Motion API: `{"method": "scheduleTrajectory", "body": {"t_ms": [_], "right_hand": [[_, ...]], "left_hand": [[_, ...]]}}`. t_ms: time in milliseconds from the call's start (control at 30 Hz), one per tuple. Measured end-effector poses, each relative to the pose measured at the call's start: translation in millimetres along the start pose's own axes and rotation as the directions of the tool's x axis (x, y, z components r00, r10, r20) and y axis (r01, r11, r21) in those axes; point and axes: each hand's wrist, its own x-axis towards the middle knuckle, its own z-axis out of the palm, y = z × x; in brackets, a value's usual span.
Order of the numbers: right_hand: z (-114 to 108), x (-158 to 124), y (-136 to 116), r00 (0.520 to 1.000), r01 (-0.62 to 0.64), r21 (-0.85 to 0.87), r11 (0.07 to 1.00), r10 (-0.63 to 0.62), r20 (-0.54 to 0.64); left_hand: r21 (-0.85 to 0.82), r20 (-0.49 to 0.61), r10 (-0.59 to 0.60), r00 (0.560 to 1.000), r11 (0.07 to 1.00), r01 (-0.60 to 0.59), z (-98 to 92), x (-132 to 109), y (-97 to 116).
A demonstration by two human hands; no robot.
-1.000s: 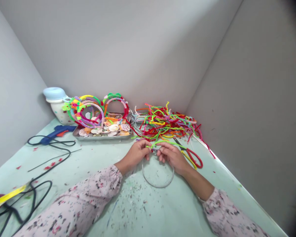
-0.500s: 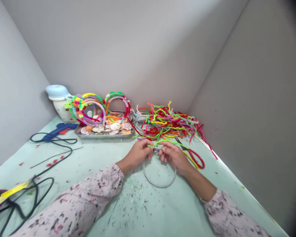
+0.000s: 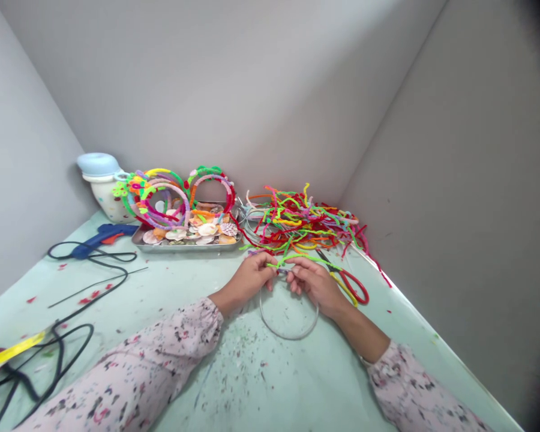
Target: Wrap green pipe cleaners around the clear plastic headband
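This is a small handicraft workspace, a tight corner walled by plain grey panels (image 3: 450, 180) around a pale mint-green tabletop (image 3: 72, 288) flecked with dried glue and scraps of red fuzz. The craft tools and materials show its use: a blue hot glue gun (image 3: 101, 238) trailing a black cord (image 3: 92, 257), red-and-yellow-handled scissors (image 3: 348, 285), a tangled heap of multicoloured pipe cleaners (image 3: 301, 222), and a shallow metal tray (image 3: 186, 248) of seashells. Colourful finished pipe-cleaner headbands (image 3: 162, 201) lean together at the back.
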Motion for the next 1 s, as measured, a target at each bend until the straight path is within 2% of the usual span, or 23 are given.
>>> {"method": "scheduleTrajectory", "body": {"t_ms": [533, 1000], "right_hand": [[-0.1, -0.1, 1.5, 1.0, -0.001, -0.003, 1.0, 0.001, 0.011], [0.0, 0.2, 1.5, 1.0, 0.006, -0.014, 1.0, -0.006, 0.014]], "left_hand": [[-0.004, 0.011, -0.022, 1.0, 1.0, 0.022, 0.0, -2.7, 4.6], [0.02, 0.011, -0.006, 1.0, 1.0, 0.006, -1.5, 0.3, -5.0]]}}
